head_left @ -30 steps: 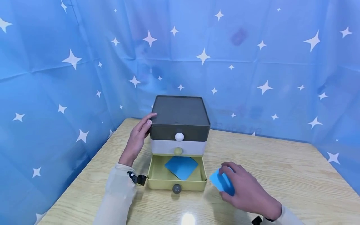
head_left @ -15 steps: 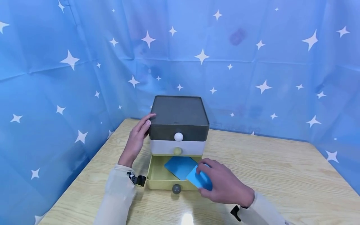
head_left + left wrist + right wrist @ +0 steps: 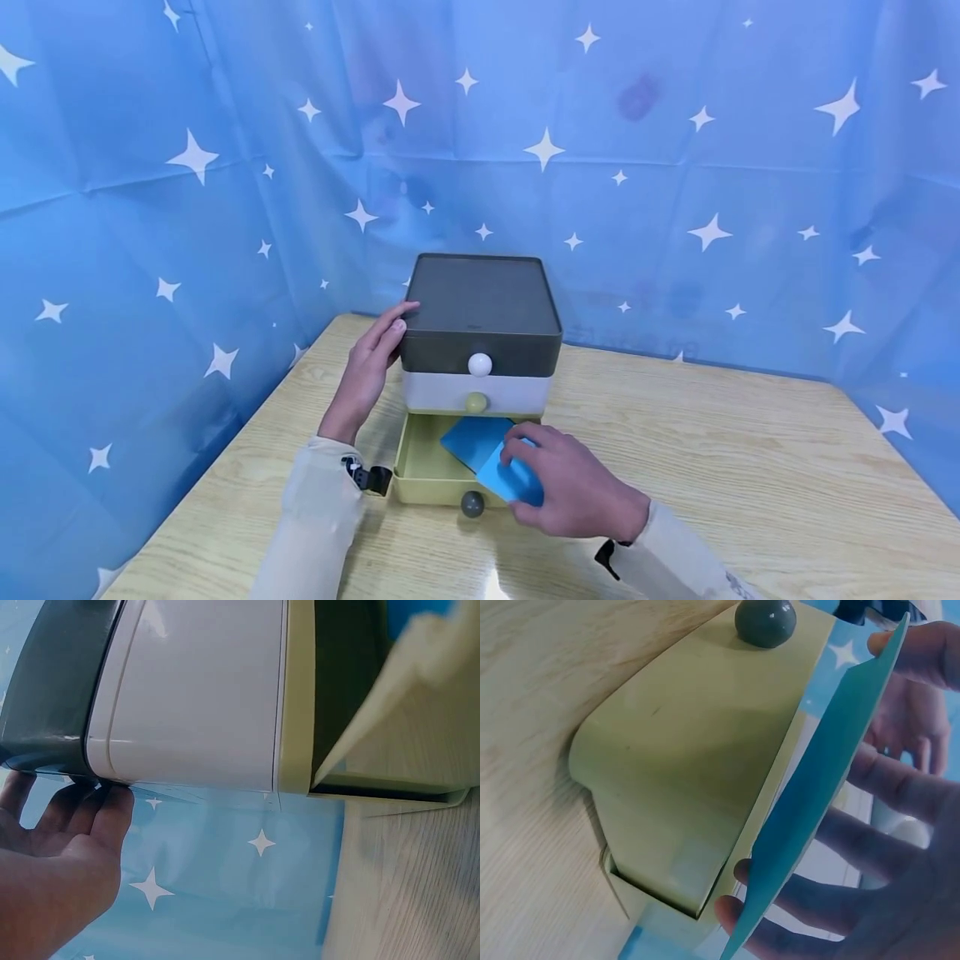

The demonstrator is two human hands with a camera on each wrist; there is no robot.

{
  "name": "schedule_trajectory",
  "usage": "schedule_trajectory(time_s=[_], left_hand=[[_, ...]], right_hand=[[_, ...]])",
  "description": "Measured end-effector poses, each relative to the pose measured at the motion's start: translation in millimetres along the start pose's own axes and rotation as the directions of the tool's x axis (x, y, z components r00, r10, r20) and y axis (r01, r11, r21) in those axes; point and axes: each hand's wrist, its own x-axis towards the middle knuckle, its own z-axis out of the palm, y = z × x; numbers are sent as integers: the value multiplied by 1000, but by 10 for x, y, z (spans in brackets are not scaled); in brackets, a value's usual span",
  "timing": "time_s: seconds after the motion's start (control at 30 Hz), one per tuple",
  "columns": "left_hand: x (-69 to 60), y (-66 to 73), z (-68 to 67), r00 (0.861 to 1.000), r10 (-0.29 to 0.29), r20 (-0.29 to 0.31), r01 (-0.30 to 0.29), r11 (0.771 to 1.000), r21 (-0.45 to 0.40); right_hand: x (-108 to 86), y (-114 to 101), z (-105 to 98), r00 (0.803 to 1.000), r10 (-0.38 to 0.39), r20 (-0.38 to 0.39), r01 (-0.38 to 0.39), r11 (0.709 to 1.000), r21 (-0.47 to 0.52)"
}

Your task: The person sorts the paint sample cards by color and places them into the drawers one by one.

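Observation:
A small drawer box (image 3: 483,292) with a dark grey top tier, a white middle tier and a yellow-green bottom tier stands on the table. Its bottom drawer (image 3: 429,492) is pulled out, and a blue sheet (image 3: 471,443) lies inside. My left hand (image 3: 365,367) rests against the left side of the top tier, fingertips touching its edge. Above the drawer's front right part, my right hand (image 3: 581,492) holds a second blue square sheet (image 3: 817,772), tilted, between thumb and fingers. That sheet and hand hide the drawer's right side in the head view.
Round knobs mark the tiers: white (image 3: 480,365), yellow-green (image 3: 476,402) and dark grey (image 3: 472,504) on the pulled-out drawer. The wooden table (image 3: 712,442) spreads to both sides. A blue curtain with white stars (image 3: 637,167) hangs behind and at the sides.
My right hand has moved left with the blue sheet, from the table's right side to over the drawer. My left hand has stayed against the box.

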Motion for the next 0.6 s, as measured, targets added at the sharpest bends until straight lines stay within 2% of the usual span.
schedule_trajectory(time_s=[0.4,0.6], left_hand=[[5,4,3,1000,-2,-5,2,1000,3],[6,1,10,1000,-3,-9,3,1000,10]], right_hand=[[201,-59,30,997,10,76,-15,998,66],[264,-31,116,998,30,63,-35,997,69]])
